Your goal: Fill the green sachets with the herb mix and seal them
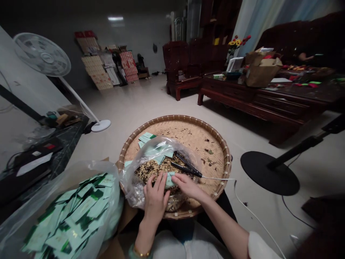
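Fingers (161,183) of left hand (155,201) and right hand (188,187) pinch a green sachet (169,179)

Pale mint is taking over here, with the sachets (72,216) flashing soft green and dark green bands! The woven bamboo tray (207,144) is glowing warm tan, its rim running darker brown, while dark flecks are dotting its weave. The dried-leaf mix (153,169) is speckling black, brown and cream. The tongs (185,167) are gleaming black, their cord (218,178) is trailing white, and the far table (269,94) is shining deep reddish brown.
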{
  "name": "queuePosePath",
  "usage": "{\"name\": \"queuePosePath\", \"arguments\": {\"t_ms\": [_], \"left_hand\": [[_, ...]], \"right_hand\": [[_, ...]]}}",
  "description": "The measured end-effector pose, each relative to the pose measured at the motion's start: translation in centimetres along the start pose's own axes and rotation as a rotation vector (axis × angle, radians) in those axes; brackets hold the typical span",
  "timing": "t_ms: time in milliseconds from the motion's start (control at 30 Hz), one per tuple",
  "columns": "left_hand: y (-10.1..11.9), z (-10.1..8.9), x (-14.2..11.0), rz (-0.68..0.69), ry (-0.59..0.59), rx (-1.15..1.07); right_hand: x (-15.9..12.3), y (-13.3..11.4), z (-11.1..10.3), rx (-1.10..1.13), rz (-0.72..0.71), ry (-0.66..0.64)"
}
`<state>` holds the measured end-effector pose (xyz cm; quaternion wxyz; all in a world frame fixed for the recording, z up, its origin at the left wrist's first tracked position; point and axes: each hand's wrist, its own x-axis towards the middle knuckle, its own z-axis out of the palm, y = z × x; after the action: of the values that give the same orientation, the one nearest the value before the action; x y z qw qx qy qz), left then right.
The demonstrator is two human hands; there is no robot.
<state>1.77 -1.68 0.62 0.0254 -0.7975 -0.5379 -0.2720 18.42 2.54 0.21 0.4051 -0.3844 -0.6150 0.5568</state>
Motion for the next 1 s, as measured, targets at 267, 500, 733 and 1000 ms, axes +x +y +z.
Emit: {"name": "queuePosePath", "arguments": {"t_ms": [267,500,733,1000], "left_hand": [[-0.7,0.1,0.2,0.024,-0.062,0.041],[-0.4,-0.2,0.7,-0.052,0.007,-0.092],[-2.1,-0.5,0.7,-0.336,0.110,-0.312],[-2.6,-0.4,0.2,-0.459,0.124,-0.449]], "right_hand": [[-0.1,-0.3,-0.2,0.025,0.049,-0.061],[-0.1,-2.0,0.0,-0.148,-0.016,-0.090],[-0.5,0.0,-3.3,-0.522,0.004,0.032],[0.6,2.4,-0.8,-0.814,0.014,-0.121]]}}
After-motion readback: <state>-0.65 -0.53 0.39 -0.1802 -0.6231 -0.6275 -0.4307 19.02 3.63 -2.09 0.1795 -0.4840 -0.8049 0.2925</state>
